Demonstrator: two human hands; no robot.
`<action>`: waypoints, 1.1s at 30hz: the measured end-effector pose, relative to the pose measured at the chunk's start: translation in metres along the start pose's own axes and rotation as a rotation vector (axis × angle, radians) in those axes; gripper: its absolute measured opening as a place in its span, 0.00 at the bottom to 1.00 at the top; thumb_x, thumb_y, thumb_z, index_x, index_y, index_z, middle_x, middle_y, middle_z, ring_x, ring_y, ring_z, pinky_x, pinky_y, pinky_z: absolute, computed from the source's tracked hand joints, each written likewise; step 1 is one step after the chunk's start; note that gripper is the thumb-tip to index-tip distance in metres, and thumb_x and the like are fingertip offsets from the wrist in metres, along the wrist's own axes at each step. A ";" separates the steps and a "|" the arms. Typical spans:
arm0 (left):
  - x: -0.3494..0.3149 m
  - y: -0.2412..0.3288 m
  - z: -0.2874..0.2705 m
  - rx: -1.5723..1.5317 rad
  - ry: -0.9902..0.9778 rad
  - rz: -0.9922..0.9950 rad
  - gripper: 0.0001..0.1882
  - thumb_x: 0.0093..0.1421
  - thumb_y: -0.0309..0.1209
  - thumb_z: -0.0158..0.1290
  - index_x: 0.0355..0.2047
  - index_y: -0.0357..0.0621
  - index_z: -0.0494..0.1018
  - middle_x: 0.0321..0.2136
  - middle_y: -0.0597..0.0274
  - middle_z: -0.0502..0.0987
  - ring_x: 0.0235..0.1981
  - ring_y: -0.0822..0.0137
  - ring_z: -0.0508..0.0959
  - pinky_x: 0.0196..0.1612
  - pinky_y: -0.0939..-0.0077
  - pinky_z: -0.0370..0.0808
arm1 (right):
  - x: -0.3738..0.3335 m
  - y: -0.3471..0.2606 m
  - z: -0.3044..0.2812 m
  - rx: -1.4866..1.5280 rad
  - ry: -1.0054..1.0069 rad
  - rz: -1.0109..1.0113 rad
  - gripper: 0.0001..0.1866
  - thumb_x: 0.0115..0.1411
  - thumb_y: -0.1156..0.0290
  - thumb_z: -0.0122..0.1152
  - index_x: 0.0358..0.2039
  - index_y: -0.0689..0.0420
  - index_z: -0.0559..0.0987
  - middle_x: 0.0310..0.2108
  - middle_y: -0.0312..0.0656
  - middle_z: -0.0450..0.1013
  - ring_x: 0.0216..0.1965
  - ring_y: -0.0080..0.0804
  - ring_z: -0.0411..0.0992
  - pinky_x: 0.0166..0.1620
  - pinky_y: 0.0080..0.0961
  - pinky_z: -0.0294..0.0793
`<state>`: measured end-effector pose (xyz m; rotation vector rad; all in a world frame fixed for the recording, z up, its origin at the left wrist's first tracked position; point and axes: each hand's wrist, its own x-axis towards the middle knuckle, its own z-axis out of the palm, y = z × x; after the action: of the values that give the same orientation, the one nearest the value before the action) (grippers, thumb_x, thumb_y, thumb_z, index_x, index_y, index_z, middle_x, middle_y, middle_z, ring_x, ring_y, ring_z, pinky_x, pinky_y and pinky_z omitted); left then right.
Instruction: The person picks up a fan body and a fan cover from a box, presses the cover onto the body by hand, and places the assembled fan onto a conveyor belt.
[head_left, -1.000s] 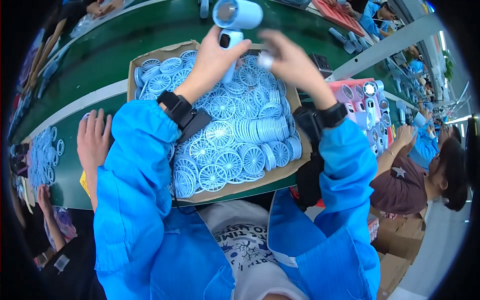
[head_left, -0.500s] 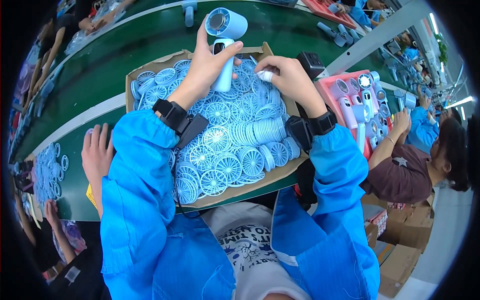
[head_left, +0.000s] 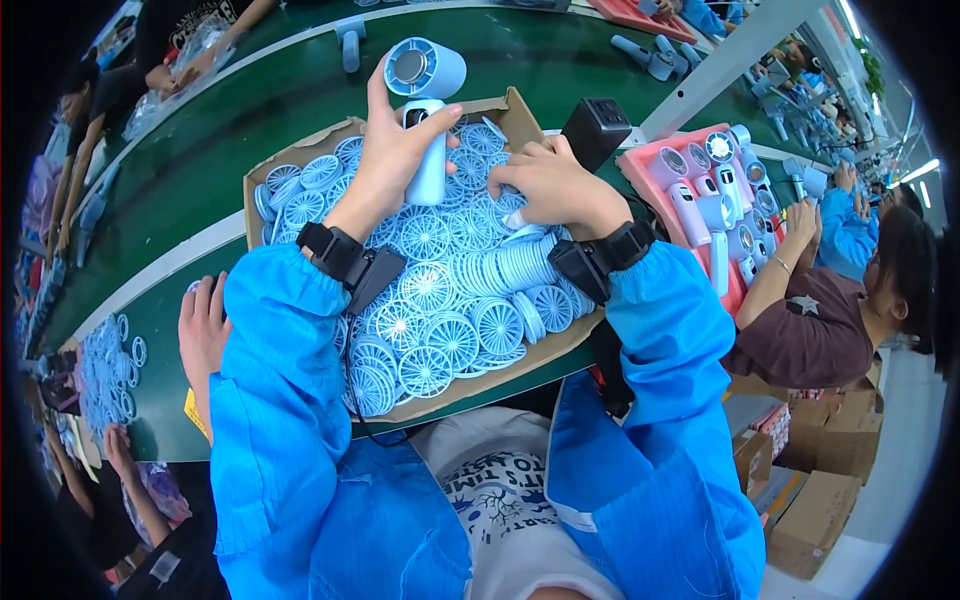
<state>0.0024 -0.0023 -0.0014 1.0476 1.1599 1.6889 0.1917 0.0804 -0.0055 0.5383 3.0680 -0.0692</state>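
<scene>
L hand (head_left: pixel 388 150) gripping fan (head_left: pixel 440 70) by handle, upper ctr of frame. R hand (head_left: pixel 560 187) curled over grilles (head_left: pixel 425 287), ctr; can't tell if pinching. Prob. picking step; next move calls for singling one out.

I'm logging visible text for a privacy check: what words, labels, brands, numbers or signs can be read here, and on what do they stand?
Pale shirt: dark printed lettering, legible in part; wording not copied here.
Dark shirt, upper left: pale lettering, also not copied.
Yellow piece at left: any marks too small to read.
Light-blue fan body in left hand: no readable text.
</scene>
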 end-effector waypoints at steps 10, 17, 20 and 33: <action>-0.012 0.006 0.018 -0.128 -0.086 0.122 0.48 0.52 0.23 0.60 0.64 0.58 0.39 0.40 0.52 0.71 0.34 0.67 0.77 0.27 0.73 0.80 | -0.005 0.004 -0.034 1.481 0.564 0.194 0.14 0.52 0.74 0.64 0.39 0.56 0.72 0.35 0.36 0.73 0.35 0.26 0.74 0.40 0.23 0.71; -0.027 0.018 0.033 -0.062 -0.073 0.246 0.48 0.51 0.20 0.60 0.64 0.54 0.41 0.40 0.52 0.70 0.37 0.67 0.76 0.30 0.77 0.78 | -0.006 -0.008 -0.027 1.654 0.617 0.015 0.16 0.55 0.81 0.59 0.44 0.60 0.68 0.38 0.37 0.71 0.39 0.23 0.72 0.44 0.20 0.76; -0.027 0.019 0.029 -0.055 -0.053 0.272 0.47 0.50 0.20 0.59 0.63 0.53 0.42 0.43 0.52 0.68 0.38 0.68 0.75 0.28 0.77 0.78 | -0.002 -0.015 -0.025 1.515 0.708 -0.017 0.18 0.54 0.81 0.60 0.45 0.59 0.68 0.39 0.37 0.70 0.41 0.23 0.72 0.43 0.21 0.77; -0.027 0.007 0.034 -0.020 0.112 0.392 0.49 0.48 0.19 0.61 0.63 0.50 0.42 0.51 0.51 0.61 0.45 0.64 0.73 0.46 0.70 0.75 | 0.000 -0.030 -0.027 0.255 1.039 -0.091 0.24 0.44 0.74 0.71 0.44 0.58 0.76 0.46 0.46 0.70 0.46 0.39 0.72 0.47 0.28 0.75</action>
<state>0.0415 -0.0198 0.0084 1.2415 1.0521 2.0810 0.1810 0.0534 0.0222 0.5718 4.1373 -0.2599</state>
